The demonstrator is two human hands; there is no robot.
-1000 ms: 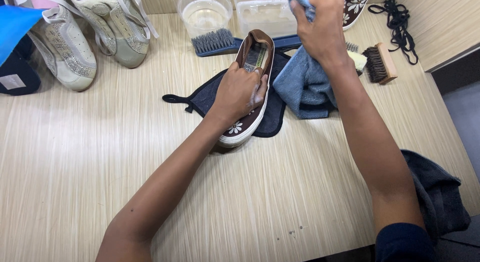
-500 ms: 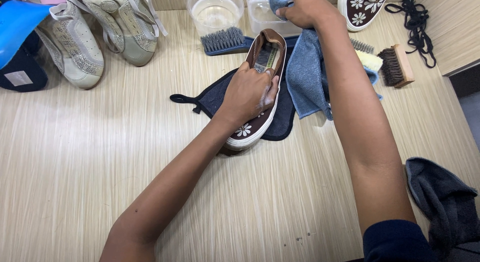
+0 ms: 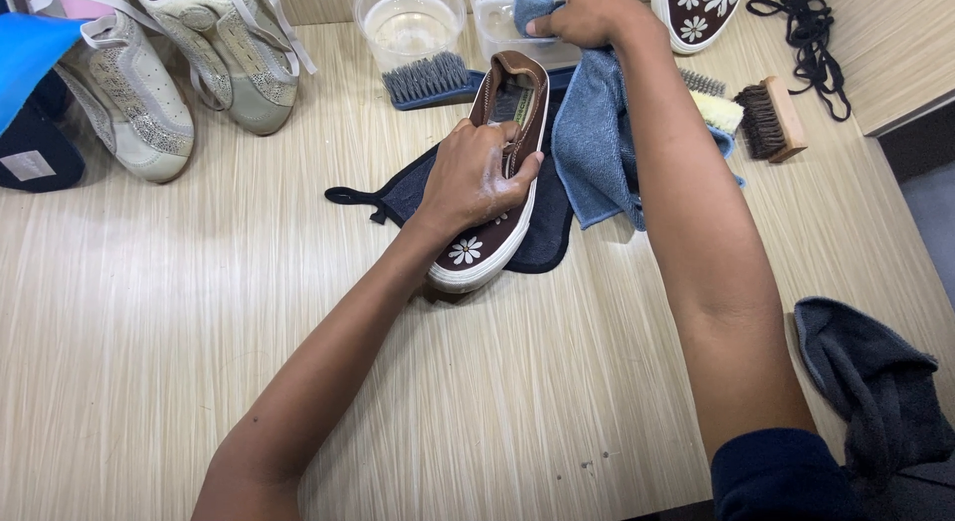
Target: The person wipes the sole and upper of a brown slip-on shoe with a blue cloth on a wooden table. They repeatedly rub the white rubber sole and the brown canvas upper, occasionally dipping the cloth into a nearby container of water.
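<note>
A brown slip-on shoe (image 3: 477, 245) with white daisy prints and a white sole lies on a dark cloth mat (image 3: 542, 238) on the wooden table. My left hand (image 3: 476, 178) grips the shoe across its top, with soap foam on the fingers. My right hand (image 3: 580, 14) is at the far edge, closed on a corner of a blue cloth (image 3: 594, 143). That corner is held over a clear plastic tub (image 3: 494, 24), and the rest of the cloth hangs down beside the shoe.
A round clear bowl of water (image 3: 410, 22) and a blue-handled brush (image 3: 423, 81) sit behind the shoe. Two pale sneakers (image 3: 159, 74) stand far left, the matching daisy shoe (image 3: 696, 12) far right. A wooden brush (image 3: 766, 118), black laces (image 3: 801, 39) and a grey towel (image 3: 875, 382) lie to the right.
My right hand has lowered and moved left with the blue cloth, bringing its corner to the plastic tub. My left hand has kept its grip on the brown shoe.
</note>
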